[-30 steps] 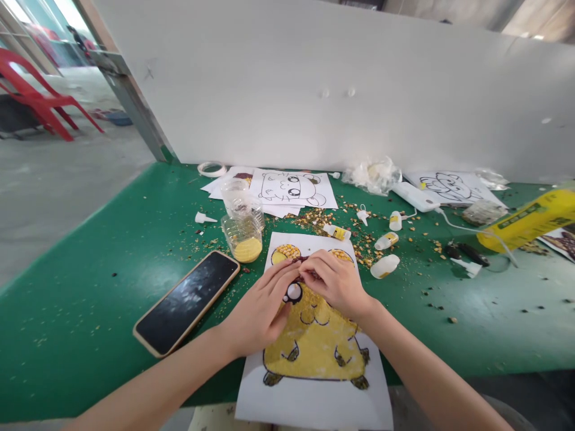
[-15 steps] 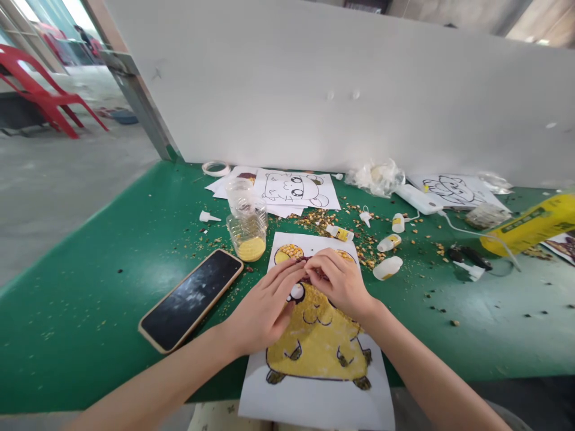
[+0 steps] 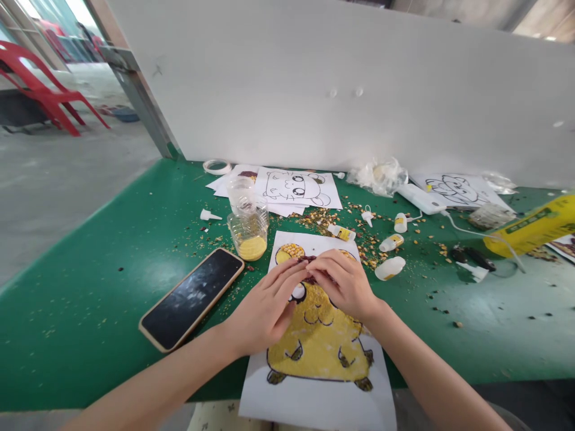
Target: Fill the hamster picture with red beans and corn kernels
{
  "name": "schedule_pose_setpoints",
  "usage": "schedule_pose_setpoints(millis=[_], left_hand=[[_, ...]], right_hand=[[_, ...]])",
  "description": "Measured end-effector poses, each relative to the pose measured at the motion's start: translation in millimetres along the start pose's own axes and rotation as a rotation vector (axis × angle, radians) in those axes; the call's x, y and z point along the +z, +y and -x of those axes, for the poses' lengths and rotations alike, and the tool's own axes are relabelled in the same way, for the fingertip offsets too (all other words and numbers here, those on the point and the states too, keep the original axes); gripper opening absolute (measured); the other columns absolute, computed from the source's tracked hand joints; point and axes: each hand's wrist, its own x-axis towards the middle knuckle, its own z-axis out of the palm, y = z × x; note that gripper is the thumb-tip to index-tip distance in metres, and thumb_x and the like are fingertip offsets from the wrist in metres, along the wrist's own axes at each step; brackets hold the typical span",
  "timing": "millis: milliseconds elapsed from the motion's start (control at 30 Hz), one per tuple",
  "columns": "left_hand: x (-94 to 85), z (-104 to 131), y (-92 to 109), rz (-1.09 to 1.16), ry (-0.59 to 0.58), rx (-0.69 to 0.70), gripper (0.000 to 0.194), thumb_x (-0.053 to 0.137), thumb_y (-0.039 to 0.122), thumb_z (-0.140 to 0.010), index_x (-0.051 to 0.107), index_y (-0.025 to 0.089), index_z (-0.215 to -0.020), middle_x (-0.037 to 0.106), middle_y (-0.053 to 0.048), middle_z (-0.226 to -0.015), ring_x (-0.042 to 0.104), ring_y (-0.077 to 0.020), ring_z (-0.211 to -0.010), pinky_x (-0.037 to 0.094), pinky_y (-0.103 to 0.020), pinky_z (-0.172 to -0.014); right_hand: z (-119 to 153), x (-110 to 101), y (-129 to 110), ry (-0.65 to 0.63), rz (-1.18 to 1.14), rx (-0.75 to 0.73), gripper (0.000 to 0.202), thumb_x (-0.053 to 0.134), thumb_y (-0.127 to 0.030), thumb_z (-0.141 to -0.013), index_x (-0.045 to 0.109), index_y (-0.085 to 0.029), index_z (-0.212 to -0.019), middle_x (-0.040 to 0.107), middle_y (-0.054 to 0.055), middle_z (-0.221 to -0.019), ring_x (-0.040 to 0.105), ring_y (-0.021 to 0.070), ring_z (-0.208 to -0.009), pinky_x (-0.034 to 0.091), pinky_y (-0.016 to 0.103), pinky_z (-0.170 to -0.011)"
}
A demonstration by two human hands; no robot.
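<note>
A hamster-like picture [image 3: 318, 353] on white paper lies before me, its body coated in fine yellow grain and its ears filled with corn kernels [image 3: 290, 251]. Dark red beans [image 3: 306, 259] cover the top of its head. My left hand [image 3: 269, 305] rests flat over the left side of the head, fingers stretched out toward the beans. My right hand [image 3: 344, 281] curls over the beans from the other side, fingertips bent down and close to my left fingers. Whatever lies under the right fingertips is hidden. Part of the face and one eye are covered by my hands.
Left of the paper lie a phone [image 3: 193, 299] and a clear plastic cup [image 3: 251, 246] of yellow grain. Small glue bottles [image 3: 390, 268] and scattered kernels [image 3: 318, 220] sit right and behind. Farther back are drawings [image 3: 296, 190], tape [image 3: 217, 167], a white power bank [image 3: 422, 199] and a yellow packet [image 3: 534, 224].
The view has shifted very slightly. My right fingers have moved a little over the beans; my left hand stays in the same place.
</note>
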Motion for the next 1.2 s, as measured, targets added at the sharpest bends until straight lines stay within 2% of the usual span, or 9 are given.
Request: schedule_pose_setpoints(millis=[367,600,1000,1200], left_hand=[[0.6,0.9,-3.1,-0.034,-0.014,-0.002,0.057,0.04,-0.001,-0.077,0.034,0.013,-0.132,0.037,-0.011,-0.143,0.019,-0.0244,-0.138,0.03,-0.048,-0.111],[1.0,0.2,-3.4,-0.05,-0.013,-0.01,0.053,0.039,0.001,-0.08,0.035,0.015,-0.131,0.038,-0.011,-0.142,0.022,-0.0237,-0.137,0.032,-0.047,-0.11],[-2.2,-1.5,-0.7,-0.041,0.003,-0.023,0.052,0.04,-0.001,-0.079,0.038,0.017,-0.127,0.037,-0.01,-0.141,0.025,-0.0241,-0.135,0.032,-0.048,-0.109],[0.9,0.1,-2.3,-0.049,0.021,-0.007,0.056,0.041,-0.002,-0.078,0.037,0.019,-0.129,0.035,-0.01,-0.142,0.023,-0.024,-0.136,0.03,-0.048,-0.11]], right_hand=[[-1.2,-1.1,-1.4,-0.059,0.001,-0.056,0.011,0.049,-0.014,-0.088,0.06,-0.018,-0.09,0.064,0.005,-0.086,0.06,0.0137,-0.079,0.048,0.024,-0.069],[-4.9,-0.7,-6.0,-0.031,0.078,-0.045,0.012,0.049,-0.013,-0.087,0.058,-0.018,-0.08,0.062,0.003,-0.077,0.058,0.0115,-0.071,0.046,0.022,-0.063],[-6.1,-3.9,-6.2,0.008,0.078,-0.031,0.011,0.046,-0.015,-0.089,0.055,-0.018,-0.084,0.06,0.004,-0.079,0.056,0.0121,-0.07,0.046,0.023,-0.062],[-3.2,-6.0,-5.5,-0.006,-0.021,-0.009,0.012,0.045,-0.015,-0.09,0.056,-0.019,-0.091,0.061,0.005,-0.084,0.058,0.0139,-0.076,0.048,0.025,-0.066]])
